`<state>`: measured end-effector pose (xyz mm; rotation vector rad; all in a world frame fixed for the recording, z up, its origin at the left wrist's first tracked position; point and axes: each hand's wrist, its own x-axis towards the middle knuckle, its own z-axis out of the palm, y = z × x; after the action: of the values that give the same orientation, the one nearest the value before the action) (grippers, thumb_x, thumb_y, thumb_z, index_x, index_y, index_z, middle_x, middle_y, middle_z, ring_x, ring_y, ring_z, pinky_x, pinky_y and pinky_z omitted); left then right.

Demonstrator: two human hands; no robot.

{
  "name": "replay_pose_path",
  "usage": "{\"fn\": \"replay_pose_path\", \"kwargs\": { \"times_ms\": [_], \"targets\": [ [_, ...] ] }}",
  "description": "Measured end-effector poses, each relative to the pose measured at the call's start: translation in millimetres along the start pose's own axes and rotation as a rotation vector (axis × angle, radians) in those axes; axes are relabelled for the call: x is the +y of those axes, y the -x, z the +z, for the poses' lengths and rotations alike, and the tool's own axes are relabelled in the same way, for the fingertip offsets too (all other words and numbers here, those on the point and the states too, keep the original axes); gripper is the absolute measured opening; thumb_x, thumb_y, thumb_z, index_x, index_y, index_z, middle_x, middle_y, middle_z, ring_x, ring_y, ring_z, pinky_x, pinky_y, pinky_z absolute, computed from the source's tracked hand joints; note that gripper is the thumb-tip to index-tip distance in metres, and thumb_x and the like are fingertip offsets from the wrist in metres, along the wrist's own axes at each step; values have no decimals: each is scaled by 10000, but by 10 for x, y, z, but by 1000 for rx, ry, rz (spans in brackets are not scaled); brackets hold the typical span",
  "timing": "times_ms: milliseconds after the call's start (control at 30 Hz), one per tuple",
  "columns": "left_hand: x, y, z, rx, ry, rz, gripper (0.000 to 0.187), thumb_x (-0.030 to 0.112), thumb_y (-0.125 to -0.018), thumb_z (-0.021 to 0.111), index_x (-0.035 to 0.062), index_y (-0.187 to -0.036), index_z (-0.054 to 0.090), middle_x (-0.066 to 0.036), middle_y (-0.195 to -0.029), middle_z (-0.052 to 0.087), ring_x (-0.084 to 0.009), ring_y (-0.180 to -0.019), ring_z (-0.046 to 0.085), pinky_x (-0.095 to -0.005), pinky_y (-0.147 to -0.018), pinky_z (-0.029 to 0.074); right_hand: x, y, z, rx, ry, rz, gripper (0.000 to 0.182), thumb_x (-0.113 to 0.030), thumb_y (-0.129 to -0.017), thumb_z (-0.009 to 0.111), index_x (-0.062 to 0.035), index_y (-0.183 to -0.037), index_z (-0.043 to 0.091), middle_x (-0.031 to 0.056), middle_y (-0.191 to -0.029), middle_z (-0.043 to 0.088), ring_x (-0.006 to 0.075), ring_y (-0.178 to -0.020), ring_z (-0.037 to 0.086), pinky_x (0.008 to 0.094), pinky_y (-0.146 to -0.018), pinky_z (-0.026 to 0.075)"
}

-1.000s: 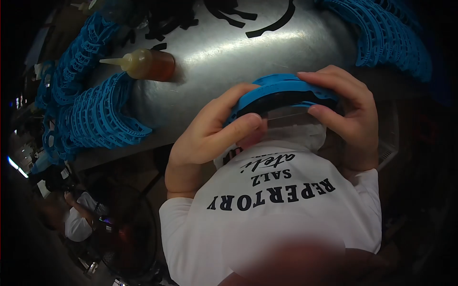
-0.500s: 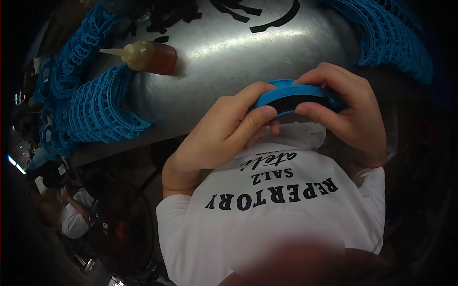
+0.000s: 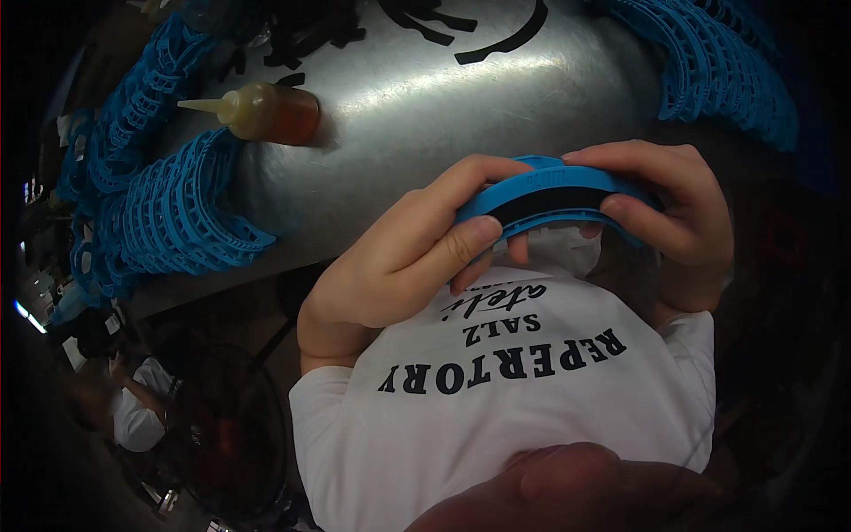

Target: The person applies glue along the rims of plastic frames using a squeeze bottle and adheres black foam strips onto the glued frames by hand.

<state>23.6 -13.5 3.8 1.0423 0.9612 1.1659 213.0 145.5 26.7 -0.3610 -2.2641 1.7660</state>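
Between my hands is a curved blue plastic frame (image 3: 541, 181) with raised lettering along its band. A black strip (image 3: 551, 204) lies along the band's curve on the side facing me. My left hand (image 3: 425, 235) grips the left end, thumb on the strip's end and fingers behind. At the other end my right hand (image 3: 669, 199) pinches the frame, its thumb against the strip's right part and its index finger over the top edge. The frame is held up in front of my chest, near the edge of the metal table (image 3: 372, 177).
A squeeze bottle (image 3: 279, 113) of amber liquid lies on its side at the left. Stacks of similar blue frames (image 3: 182, 204) stand on the left, with more blue frames (image 3: 727, 75) at the far right. Loose black strips (image 3: 510, 40) lie at the back. Another person (image 3: 142, 403) is at lower left.
My right thumb has shifted right along the black strip, showing more of it. The frame and both hands are slightly lower, and the hands are a little farther apart.
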Motion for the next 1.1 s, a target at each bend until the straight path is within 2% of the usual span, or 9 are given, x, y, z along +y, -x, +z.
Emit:
{"fn": "replay_pose_path", "kwargs": {
  "times_ms": [100, 267, 367, 533, 633, 767, 933, 1033, 1100],
  "targets": [
    [117, 5, 44, 113, 121, -195, 546, 46, -836, 483, -30, -1356, 334, -110, -970, 614, -145, -900, 598, -227, -836, 422, 37, -17, 73, 115, -176, 92, 184, -69, -782, 642, 60, -905, 597, 113, -759, 659, 149, -640, 654, 217, -543, 499],
    [35, -44, 123, 96, -7, -57, 700, -23, -768, 519, -8, -1411, 241, -110, -968, 617, -133, -899, 595, -222, -842, 414, -71, -161, 108, -26, 58, 239, 163, -90, -774, 666, 24, -789, 551, 81, -690, 643, 131, -592, 631, 207, -507, 474],
    [65, -129, 200, 81, -17, -79, 791, -75, -719, 540, 0, -1430, 202, -129, -975, 624, -137, -891, 600, -222, -847, 412, -108, -241, 156, -180, 357, 56, 221, -102, -772, 679, -14, -715, 485, 53, -634, 621, 122, -567, 612, 199, -485, 451],
    [75, -72, 154, 95, -42, -15, 735, -21, -767, 519, -2, -1430, 204, -150, -967, 633, -146, -885, 608, -224, -844, 417, -51, -246, 185, -178, 280, 5, 144, -86, -787, 658, 8, -789, 549, 73, -688, 643, 134, -591, 627, 203, -510, 477],
    [177, -12, 80, 84, 124, -178, 651, 41, -826, 489, 7, -1425, 236, -152, -924, 644, -145, -869, 617, -212, -810, 427, 16, -161, 164, -125, 26, 44, 169, -116, -816, 618, 27, -889, 563, 91, -735, 654, 137, -633, 640, 210, -549, 500],
    [72, -36, 157, 200, 66, -92, 598, 124, -861, 490, -3, -1406, 280, -136, -877, 651, -129, -819, 620, -191, -753, 430, 60, -18, 42, -65, -307, 90, 267, -156, -856, 565, 52, -1022, 582, 114, -797, 669, 141, -690, 656, 220, -600, 530],
    [120, -94, 129, 163, -116, -139, 593, 152, -864, 514, -21, -1390, 301, -139, -864, 650, -132, -816, 620, -185, -747, 427, 76, -76, 154, -117, -180, 139, 261, -207, -877, 557, 36, -971, 560, 93, -749, 643, 104, -601, 600, 188, -513, 467],
    [136, -100, 34, 4, -237, -139, 555, 64, -930, 422, 60, -1430, 182, -78, -835, 617, -94, -602, 513, -231, -593, 426, 70, -106, 194, -174, -84, 167, 273, -245, -893, 551, 24, -934, 543, 76, -713, 623, 76, -534, 558, 165, -448, 421],
    [88, -68, 29, 42, -255, -48, 543, 67, -924, 433, 54, -1420, 212, -88, -854, 627, -120, -643, 547, -243, -635, 439, 87, -57, 176, -132, -119, 169, 288, -270, -900, 548, 17, -915, 535, 64, -682, 603, 65, -503, 527, 163, -428, 396]
  ]
}}
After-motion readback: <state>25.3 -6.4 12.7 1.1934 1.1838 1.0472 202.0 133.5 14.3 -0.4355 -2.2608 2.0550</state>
